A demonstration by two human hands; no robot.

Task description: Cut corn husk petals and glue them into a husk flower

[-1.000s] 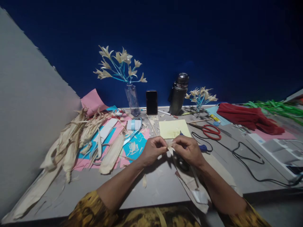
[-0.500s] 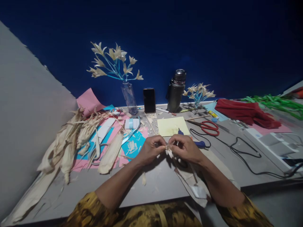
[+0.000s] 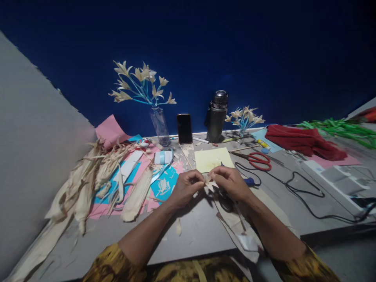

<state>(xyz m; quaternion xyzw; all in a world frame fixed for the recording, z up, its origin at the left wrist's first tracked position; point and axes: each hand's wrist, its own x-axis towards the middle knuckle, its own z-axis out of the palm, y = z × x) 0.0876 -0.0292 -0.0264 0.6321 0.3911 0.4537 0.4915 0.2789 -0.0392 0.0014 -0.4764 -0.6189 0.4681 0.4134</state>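
My left hand (image 3: 187,188) and my right hand (image 3: 232,182) meet over the middle of the grey table (image 3: 194,231). Both pinch a small pale husk flower piece (image 3: 209,182) between their fingertips, just above the table. Behind my hands lies a yellow paper sheet (image 3: 212,159). A blue-handled tool (image 3: 249,181) lies partly hidden behind my right hand. Strips of pale husk (image 3: 235,223) lie under my right wrist.
A heap of dried corn husks (image 3: 88,180) on pink and blue paper fills the left. At the back stand a vase of husk flowers (image 3: 158,121), a phone (image 3: 184,128), a flask (image 3: 216,116) and a smaller bouquet (image 3: 245,117). Red scissors (image 3: 258,159), a black cable (image 3: 305,196) and red cloth (image 3: 305,141) lie right.
My hands stay together on the husk piece with small finger shifts. The view has tilted slightly, so everything sits a little lower than half a second ago.
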